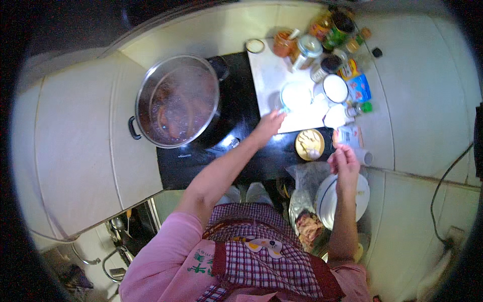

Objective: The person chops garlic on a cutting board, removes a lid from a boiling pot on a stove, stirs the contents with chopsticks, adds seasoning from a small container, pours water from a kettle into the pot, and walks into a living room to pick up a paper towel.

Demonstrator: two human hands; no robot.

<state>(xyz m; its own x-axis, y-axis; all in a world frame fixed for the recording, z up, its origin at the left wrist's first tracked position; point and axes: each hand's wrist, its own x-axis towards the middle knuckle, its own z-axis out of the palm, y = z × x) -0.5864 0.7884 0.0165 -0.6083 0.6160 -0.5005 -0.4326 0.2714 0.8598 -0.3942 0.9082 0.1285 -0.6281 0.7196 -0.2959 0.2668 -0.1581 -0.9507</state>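
Note:
My left hand (271, 124) reaches over the front edge of a white board (266, 85). Its fingers close on the pale blue edge or handle of a round container (296, 97), whose contents are washed out by glare. My right hand (344, 160) hovers at the right, thumb and fingers drawn together. Whether it pinches something small is unclear. Beside it sits a yellowish dish (309, 144) with pale pieces and what looks like a garlic bulb. Left of my arm, a large metal pot (177, 102) holds steaming brown liquid with pieces in it.
The pot stands on a black cooktop (237, 90). Behind the board are a jar of red sauce (283, 44), a clear-lidded jar (309, 47) and several bottles. A white-filled cup (335, 88) and a blue packet (359, 88) stand right. Below are white bowls (362, 192) and bagged meat (308, 226).

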